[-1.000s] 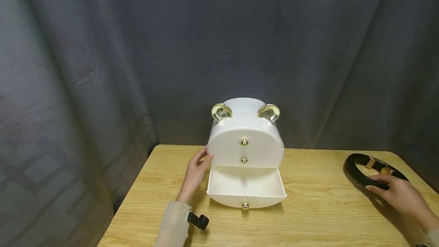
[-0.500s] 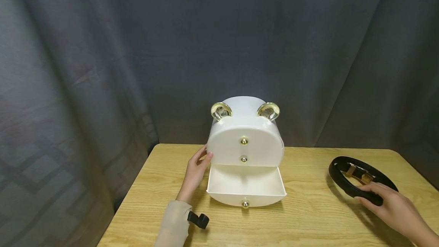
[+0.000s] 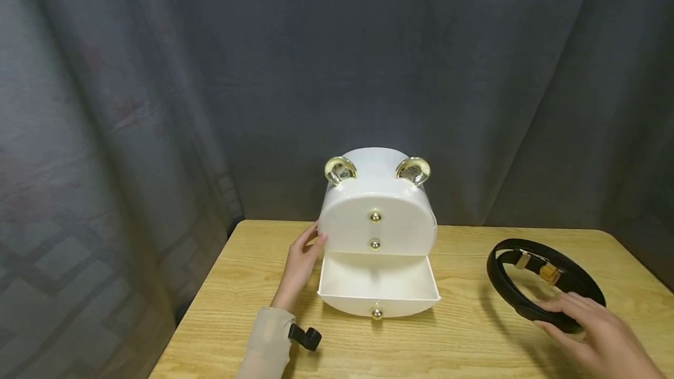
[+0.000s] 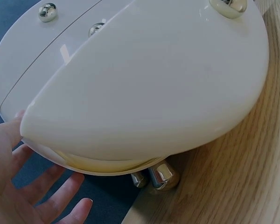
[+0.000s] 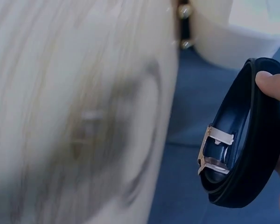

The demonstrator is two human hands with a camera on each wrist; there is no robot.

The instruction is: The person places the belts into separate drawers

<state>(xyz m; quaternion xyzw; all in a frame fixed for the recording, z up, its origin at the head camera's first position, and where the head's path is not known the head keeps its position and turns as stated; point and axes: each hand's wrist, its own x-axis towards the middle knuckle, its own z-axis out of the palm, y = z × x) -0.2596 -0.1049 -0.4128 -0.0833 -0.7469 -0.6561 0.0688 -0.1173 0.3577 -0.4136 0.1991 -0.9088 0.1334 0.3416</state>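
A white box with drawers (image 3: 376, 224) and gold knobs stands on the table, topped by two shiny gold ears. Its bottom drawer (image 3: 378, 278) is pulled out, and bare inside. My left hand (image 3: 299, 263) rests at the box's left side, thumb on the front edge; in the left wrist view its other fingers (image 4: 60, 196) spread out, fairly straight. On the right, my right hand (image 3: 592, 332) pinches a coiled black belt (image 3: 508, 285) between thumb and fingers. The belt's gold buckle (image 5: 214, 149) faces inward in the right wrist view. The coil is tilted above the table, its shadow below.
The wooden table (image 3: 468, 320) runs under everything, with wood surface between the drawer and the belt. Grey curtains (image 3: 421, 63) hang behind and to the left. A black wrist mount (image 3: 304, 337) juts from my left sleeve beside the drawer.
My right hand has carried the belt leftward and toward me, lifting and tilting its far side up. My left hand and the box have stayed put.
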